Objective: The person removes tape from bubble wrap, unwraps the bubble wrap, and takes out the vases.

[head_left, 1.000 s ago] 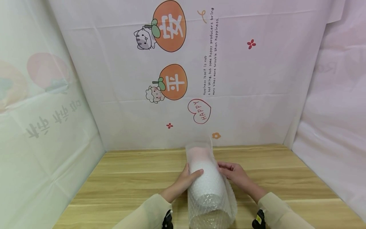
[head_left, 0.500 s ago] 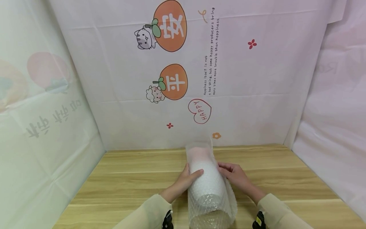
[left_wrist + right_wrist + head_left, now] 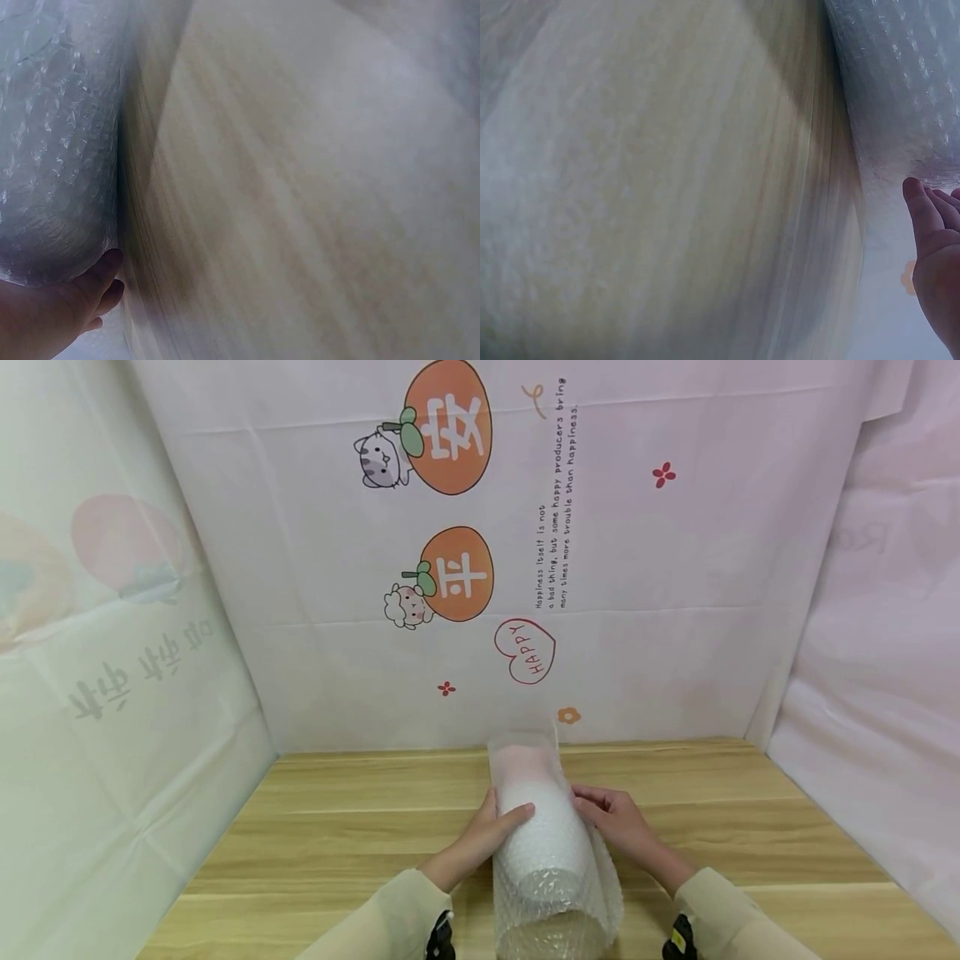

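Well, the left hand (image 3: 480, 839) held a pale, rounded object (image 3: 542, 831) through its bubble wrap (image 3: 551, 935), thumb laid over the top, while the right hand (image 3: 626, 825) pinched the plastic on the opposite side, thumb and fingertips close together. The bundle lay lengthwise between them, its far end near the back cloth (image 3: 660, 610), the wrap's loose open end toward the person. Layers of plastic blurred the shape inside. Black straps (image 3: 439, 937) crossed the beige sleeves (image 3: 390, 910). All this sat on a wood-grain table (image 3: 360, 827), with oranges (image 3: 459, 597) and a heart (image 3: 525, 670) printed behind and pale hangings (image 3: 150, 735) at either side.
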Motion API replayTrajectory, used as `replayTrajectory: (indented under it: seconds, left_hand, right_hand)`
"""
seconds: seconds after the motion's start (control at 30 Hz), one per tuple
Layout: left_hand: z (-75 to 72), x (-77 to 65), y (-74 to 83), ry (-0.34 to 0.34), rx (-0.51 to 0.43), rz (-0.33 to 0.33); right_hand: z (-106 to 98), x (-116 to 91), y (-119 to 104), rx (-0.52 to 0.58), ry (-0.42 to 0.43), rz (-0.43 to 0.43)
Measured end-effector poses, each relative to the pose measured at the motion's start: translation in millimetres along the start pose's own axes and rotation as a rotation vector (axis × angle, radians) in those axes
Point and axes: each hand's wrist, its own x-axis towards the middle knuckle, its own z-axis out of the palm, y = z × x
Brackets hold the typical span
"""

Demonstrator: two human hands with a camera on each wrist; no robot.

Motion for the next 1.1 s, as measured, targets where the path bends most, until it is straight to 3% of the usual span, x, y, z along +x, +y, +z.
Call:
replayTrajectory:
  seconds: [0.2, 0.4, 1.1]
  left_hand:
    - [0.4, 0.9, -1.6, 0.000, -0.022, 0.009]
    - [0.4, 0.6, -1.3, 0.001, -0.015, 0.008]
    - [0.7, 2.4, -2.8, 0.000, -0.017, 0.000]
  right_hand:
    - [-0.3, -1.9, -0.9, -0.021, 0.007, -0.026]
    - [0.1, -1.2, 1.9, -0.020, 0.028, 0.017]
    - [-5.3, -4.3, -2.5, 0.111, 0.055, 0.072]
